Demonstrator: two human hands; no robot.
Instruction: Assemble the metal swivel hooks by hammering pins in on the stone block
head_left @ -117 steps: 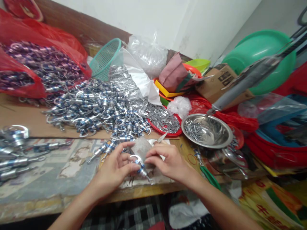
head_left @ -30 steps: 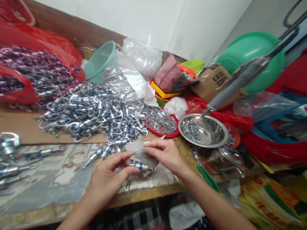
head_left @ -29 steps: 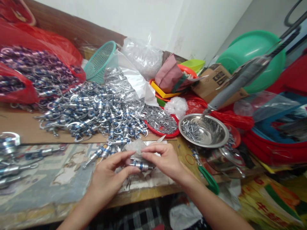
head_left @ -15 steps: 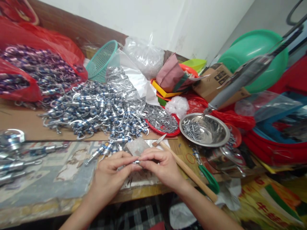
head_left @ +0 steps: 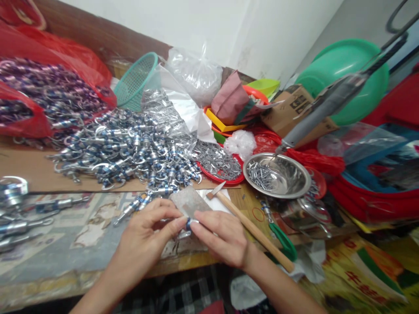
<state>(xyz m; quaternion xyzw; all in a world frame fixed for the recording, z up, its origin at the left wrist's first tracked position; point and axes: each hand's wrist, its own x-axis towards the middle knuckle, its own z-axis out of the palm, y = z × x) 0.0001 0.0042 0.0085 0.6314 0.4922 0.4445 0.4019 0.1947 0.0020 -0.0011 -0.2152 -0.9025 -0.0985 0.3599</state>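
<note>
Near the front edge of the bench, my left hand (head_left: 153, 231) pinches one end of a small silver-and-blue metal fitting (head_left: 188, 223). The fingers of my right hand (head_left: 222, 235) are closed on its other end, and the fingertips hide much of it. A grey metal block (head_left: 190, 201) lies just beyond the hands. Close to my right hand is a hammer (head_left: 255, 231) with a wooden handle. Similar silver-and-blue fittings with hooked ends form a big pile (head_left: 131, 144) behind my left hand.
A steel bowl (head_left: 294, 176) holds metal pins, beside a red plate (head_left: 212, 178) of small metal parts. Above the bowl hangs a grey power tool (head_left: 327, 109). More fittings fill a red bag (head_left: 75, 56). A green-handled tool (head_left: 283, 242) lies at right.
My fingers have shifted around the fitting, and its blue band now shows between the fingertips. My right hand has turned, with its back more upward. The view has shifted slightly.
</note>
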